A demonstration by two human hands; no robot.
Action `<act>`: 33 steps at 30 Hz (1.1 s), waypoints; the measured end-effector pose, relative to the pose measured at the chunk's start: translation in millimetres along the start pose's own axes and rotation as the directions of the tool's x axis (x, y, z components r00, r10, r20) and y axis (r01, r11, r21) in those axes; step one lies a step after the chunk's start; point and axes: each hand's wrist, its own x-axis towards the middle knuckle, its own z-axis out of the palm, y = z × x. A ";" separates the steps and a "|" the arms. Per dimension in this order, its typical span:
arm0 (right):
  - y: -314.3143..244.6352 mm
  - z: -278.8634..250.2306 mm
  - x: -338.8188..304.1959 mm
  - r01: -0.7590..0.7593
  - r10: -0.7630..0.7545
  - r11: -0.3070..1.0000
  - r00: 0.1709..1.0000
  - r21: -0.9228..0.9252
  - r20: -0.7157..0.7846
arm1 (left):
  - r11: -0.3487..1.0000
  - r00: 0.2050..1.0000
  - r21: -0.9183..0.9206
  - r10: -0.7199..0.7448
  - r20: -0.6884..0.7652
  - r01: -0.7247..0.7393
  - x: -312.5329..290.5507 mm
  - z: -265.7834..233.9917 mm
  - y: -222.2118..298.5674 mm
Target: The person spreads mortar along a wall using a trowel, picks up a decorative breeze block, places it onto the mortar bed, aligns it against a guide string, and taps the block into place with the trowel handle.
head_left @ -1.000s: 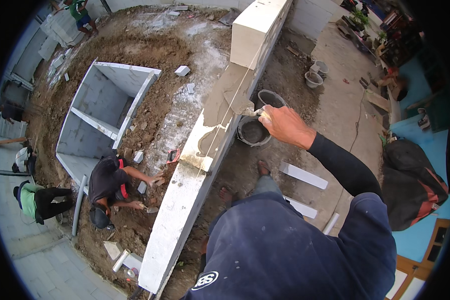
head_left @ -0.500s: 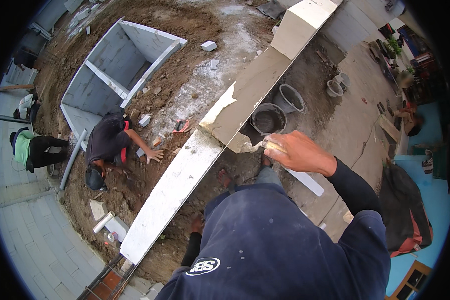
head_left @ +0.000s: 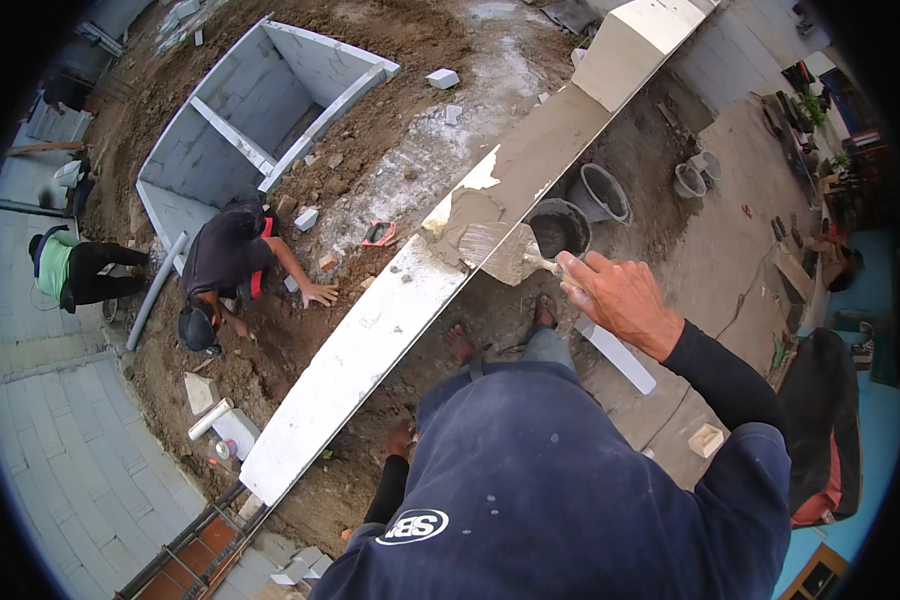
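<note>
In my right hand (head_left: 628, 308), fingers wrapped round the handle, is a trowel (head_left: 505, 254) smeared with grey mortar. Its blade lies at the edge of a low wall of pale blocks (head_left: 355, 350), partly over the top. Wet mortar (head_left: 550, 145) coats the wall's top beyond the blade, with a thicker lump (head_left: 470, 208) beside it. Farther along, a pale block (head_left: 625, 55) stands at the end of the mortar bed. My left hand (head_left: 401, 438) hangs low by my body, near the wall's side; its fingers are too poorly seen to read.
Two dark buckets (head_left: 600, 195) stand on the ground right of the wall. Across the wall a co-worker (head_left: 228, 255) crouches by a block-lined pit (head_left: 270, 60); another person in green (head_left: 58, 262) bends at far left. A white board (head_left: 615, 358) lies near my feet.
My right hand has brought the trowel up from beside the wall onto its top edge. A lump of mortar now sits where the coated stretch meets the bare block.
</note>
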 end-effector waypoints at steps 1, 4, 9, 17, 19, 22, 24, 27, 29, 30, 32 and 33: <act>8.0 -2.7 3.0 -0.008 0.006 0.999 0.999 -0.039 -0.034 | 0.999 1.000 0.043 0.018 0.020 -0.019 4.3 0.9 -4.5; 32.0 -5.3 37.3 0.015 -0.032 0.990 0.992 -0.137 -0.125 | 0.994 0.996 0.089 0.051 0.076 -0.057 28.9 5.0 -60.8; 90.3 -7.5 57.0 -0.178 0.171 0.983 0.972 -0.031 -0.162 | 0.885 0.982 0.427 0.182 0.045 -0.184 41.5 -6.2 -42.8; 20.5 -10.2 69.2 -0.057 0.054 0.954 0.998 0.293 0.019 | 0.483 0.767 0.696 0.624 0.152 -0.531 30.6 -32.6 -62.8; 12.7 -10.4 56.1 -0.061 0.040 0.949 0.996 0.310 0.075 | 0.409 0.664 0.702 0.738 0.121 -0.583 32.6 -37.0 -52.6; -8.2 -9.7 41.7 0.008 -0.054 0.944 0.990 0.329 0.132 | 0.488 0.742 0.675 0.657 0.133 -0.553 35.1 -36.1 -31.4; -13.2 -18.0 30.4 0.039 -0.107 0.929 0.980 0.368 0.168 | 0.554 0.809 0.658 0.569 0.148 -0.510 38.4 -34.6 -25.8; -6.2 -12.1 23.2 0.089 -0.124 0.922 0.990 0.378 0.071 | 0.638 0.846 0.632 0.530 0.054 -0.440 33.8 -32.5 -43.6; 0.7 6.6 22.2 0.070 -0.064 0.923 0.998 0.377 -0.028 | 0.678 0.865 0.612 0.501 0.019 -0.407 36.2 -27.5 -45.3; -0.4 22.1 25.0 0.047 -0.021 0.930 0.997 0.364 -0.074 | 0.651 0.861 0.646 0.509 0.018 -0.398 37.1 -25.4 -44.5; -3.0 40.6 24.0 0.023 0.020 0.937 0.993 0.347 -0.120 | 0.646 0.871 0.663 0.492 0.019 -0.379 32.9 -23.5 -51.2; -8.0 46.3 17.1 0.022 0.021 0.939 0.992 0.344 -0.121 | 0.632 0.880 0.682 0.475 0.033 -0.367 29.3 -24.6 -55.2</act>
